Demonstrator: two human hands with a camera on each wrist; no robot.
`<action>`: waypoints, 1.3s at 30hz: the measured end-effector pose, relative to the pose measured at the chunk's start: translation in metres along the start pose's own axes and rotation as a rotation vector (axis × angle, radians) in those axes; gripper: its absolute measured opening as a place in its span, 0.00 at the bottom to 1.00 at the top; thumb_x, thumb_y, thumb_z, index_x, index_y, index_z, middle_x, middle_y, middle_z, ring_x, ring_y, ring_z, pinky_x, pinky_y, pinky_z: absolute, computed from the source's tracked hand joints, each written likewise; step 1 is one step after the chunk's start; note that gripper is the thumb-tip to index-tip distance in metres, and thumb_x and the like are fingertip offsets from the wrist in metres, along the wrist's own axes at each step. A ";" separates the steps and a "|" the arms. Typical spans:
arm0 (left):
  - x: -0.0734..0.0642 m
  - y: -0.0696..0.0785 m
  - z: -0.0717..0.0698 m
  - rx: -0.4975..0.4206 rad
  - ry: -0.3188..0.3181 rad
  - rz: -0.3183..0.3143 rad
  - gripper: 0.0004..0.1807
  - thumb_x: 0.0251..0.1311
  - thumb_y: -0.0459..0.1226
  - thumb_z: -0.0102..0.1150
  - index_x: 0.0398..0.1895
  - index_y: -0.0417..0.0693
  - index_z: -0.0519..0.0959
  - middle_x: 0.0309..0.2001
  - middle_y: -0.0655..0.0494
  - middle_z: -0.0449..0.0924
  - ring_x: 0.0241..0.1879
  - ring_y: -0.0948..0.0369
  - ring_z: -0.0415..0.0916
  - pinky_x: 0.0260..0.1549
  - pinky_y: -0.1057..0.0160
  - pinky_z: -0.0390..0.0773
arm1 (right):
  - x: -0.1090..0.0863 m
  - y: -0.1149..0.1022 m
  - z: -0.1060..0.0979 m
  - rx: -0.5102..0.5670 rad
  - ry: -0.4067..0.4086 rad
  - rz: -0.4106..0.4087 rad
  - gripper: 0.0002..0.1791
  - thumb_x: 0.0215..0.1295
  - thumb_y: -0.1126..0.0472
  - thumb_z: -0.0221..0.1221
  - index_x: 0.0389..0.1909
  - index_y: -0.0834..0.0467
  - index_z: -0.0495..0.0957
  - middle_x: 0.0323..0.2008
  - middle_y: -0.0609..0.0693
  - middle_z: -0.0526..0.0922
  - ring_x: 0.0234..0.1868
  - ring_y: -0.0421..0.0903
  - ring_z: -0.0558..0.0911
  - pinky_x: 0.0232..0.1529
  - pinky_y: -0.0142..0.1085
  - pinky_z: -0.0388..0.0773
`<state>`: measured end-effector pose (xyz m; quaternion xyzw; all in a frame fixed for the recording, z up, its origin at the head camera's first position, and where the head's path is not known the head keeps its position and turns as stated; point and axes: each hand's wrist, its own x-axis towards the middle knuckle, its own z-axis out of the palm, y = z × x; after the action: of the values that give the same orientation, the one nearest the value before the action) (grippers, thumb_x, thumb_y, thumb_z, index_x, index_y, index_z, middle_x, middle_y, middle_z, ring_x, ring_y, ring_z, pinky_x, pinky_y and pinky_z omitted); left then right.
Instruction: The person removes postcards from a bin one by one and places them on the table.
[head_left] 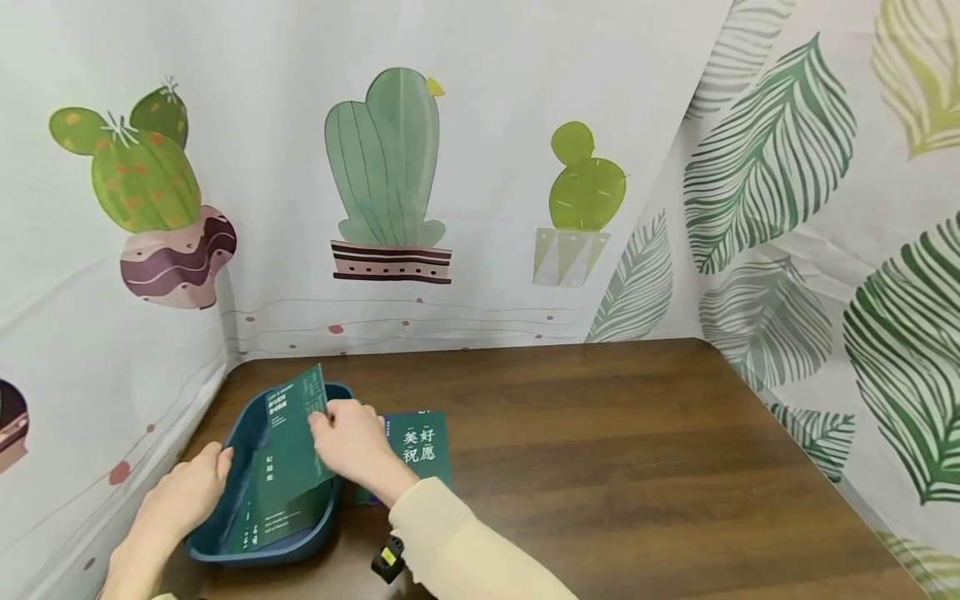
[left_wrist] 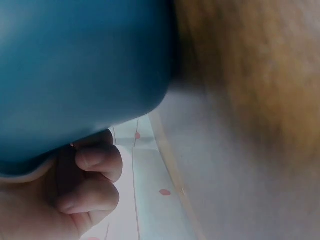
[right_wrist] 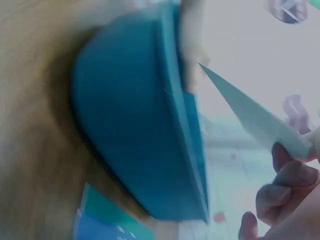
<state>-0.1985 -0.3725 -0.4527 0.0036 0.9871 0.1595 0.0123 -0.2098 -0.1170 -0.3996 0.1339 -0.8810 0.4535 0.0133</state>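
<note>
My left hand (head_left: 180, 493) grips the left rim of a blue plastic basin (head_left: 258, 558), its fingers curled under the lip beside the basin wall (left_wrist: 90, 65) in the left wrist view. Over the basin, my right hand (head_left: 356, 437) pinches the right edge of a dark green printed card (head_left: 294, 458). In the right wrist view this card (right_wrist: 252, 117) slants above the basin rim, seen from its pale side. More green cards (head_left: 300, 518) lie inside the basin, partly covered by the held one.
To the right of the basin, green cards (head_left: 427, 467) with white characters lie on the brown wooden table (head_left: 600, 467), partly behind my right wrist. A small black device with a yellow label (head_left: 388, 557) sits by the right sleeve. A printed cloth (head_left: 495, 167) hangs behind the table.
</note>
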 end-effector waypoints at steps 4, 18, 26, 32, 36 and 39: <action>0.000 0.000 0.000 -0.002 0.016 0.008 0.23 0.77 0.47 0.30 0.40 0.36 0.69 0.36 0.24 0.75 0.33 0.29 0.75 0.23 0.37 0.69 | -0.001 0.017 -0.025 0.239 -0.013 0.074 0.23 0.72 0.52 0.55 0.16 0.53 0.66 0.08 0.43 0.60 0.09 0.41 0.58 0.14 0.33 0.56; 0.000 0.000 -0.003 -0.001 -0.029 -0.017 0.25 0.77 0.50 0.28 0.44 0.37 0.68 0.38 0.25 0.75 0.36 0.29 0.75 0.24 0.37 0.69 | -0.004 0.099 -0.077 0.275 0.100 0.131 0.21 0.70 0.57 0.59 0.16 0.57 0.67 0.12 0.44 0.59 0.15 0.40 0.60 0.20 0.34 0.56; 0.001 0.003 -0.002 0.002 -0.019 -0.015 0.25 0.77 0.50 0.29 0.43 0.36 0.69 0.38 0.25 0.75 0.37 0.28 0.74 0.24 0.37 0.69 | -0.008 0.130 -0.073 0.357 -0.003 0.289 0.16 0.71 0.59 0.57 0.22 0.62 0.77 0.15 0.46 0.71 0.20 0.41 0.70 0.26 0.33 0.66; 0.002 0.003 0.000 0.004 -0.003 -0.005 0.24 0.77 0.49 0.30 0.43 0.36 0.69 0.37 0.24 0.75 0.36 0.28 0.74 0.24 0.36 0.69 | -0.012 0.146 -0.073 0.377 -0.035 0.317 0.16 0.71 0.59 0.57 0.23 0.62 0.78 0.13 0.45 0.70 0.14 0.40 0.65 0.18 0.33 0.62; 0.001 0.001 0.001 0.002 0.004 0.006 0.23 0.77 0.47 0.30 0.42 0.35 0.69 0.36 0.25 0.75 0.35 0.28 0.75 0.24 0.36 0.69 | -0.013 0.151 -0.074 0.407 -0.070 0.348 0.14 0.71 0.59 0.56 0.27 0.62 0.79 0.13 0.46 0.73 0.11 0.38 0.65 0.13 0.31 0.60; 0.001 0.002 0.000 0.007 0.011 0.010 0.23 0.77 0.46 0.31 0.43 0.34 0.68 0.36 0.24 0.75 0.34 0.28 0.74 0.24 0.35 0.69 | -0.012 0.154 -0.075 0.432 -0.084 0.371 0.13 0.71 0.59 0.56 0.29 0.62 0.80 0.16 0.47 0.77 0.13 0.38 0.71 0.15 0.30 0.63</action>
<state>-0.1991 -0.3705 -0.4526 0.0076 0.9877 0.1563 0.0058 -0.2432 0.0306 -0.4798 -0.0111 -0.7733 0.6194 -0.1352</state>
